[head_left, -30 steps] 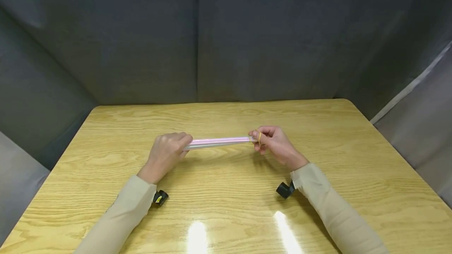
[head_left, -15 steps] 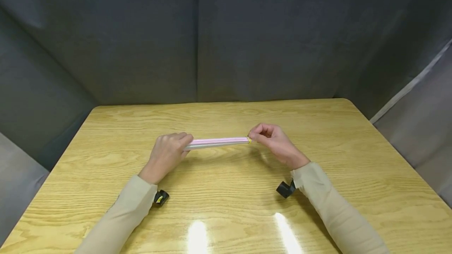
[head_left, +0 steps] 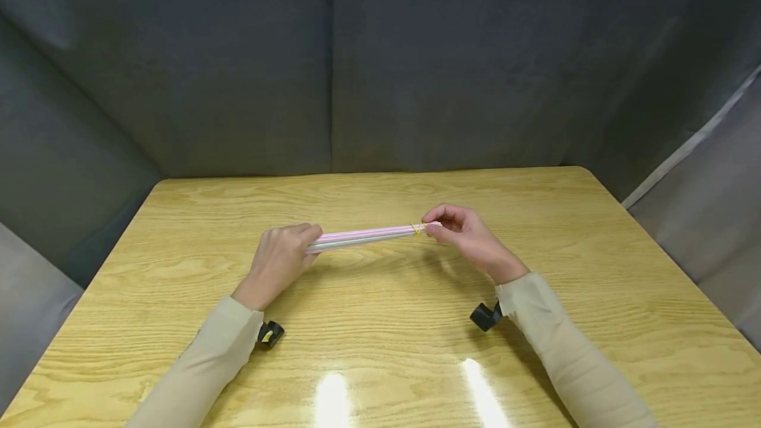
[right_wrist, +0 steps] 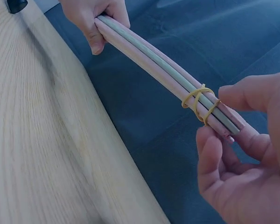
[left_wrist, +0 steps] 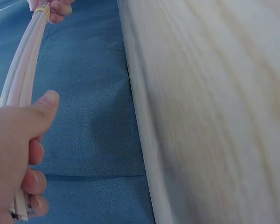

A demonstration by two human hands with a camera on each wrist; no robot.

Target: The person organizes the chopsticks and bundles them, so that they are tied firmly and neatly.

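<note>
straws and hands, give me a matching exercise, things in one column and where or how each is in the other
Column one:
1 left hand
2 right hand
3 rubber band
4 table

Column two:
a wrapped twice round the straws
b grips the bare end
c light wood, under both arms
d fingertips at the banded end

Pairs: 1-b, 2-d, 3-a, 4-c

A light wooden table (head_left: 380, 342) with a rounded far corner is being shown in front of dark grey cloth walls. Two bright glare streaks are being reflected on its glossy near surface.
</note>
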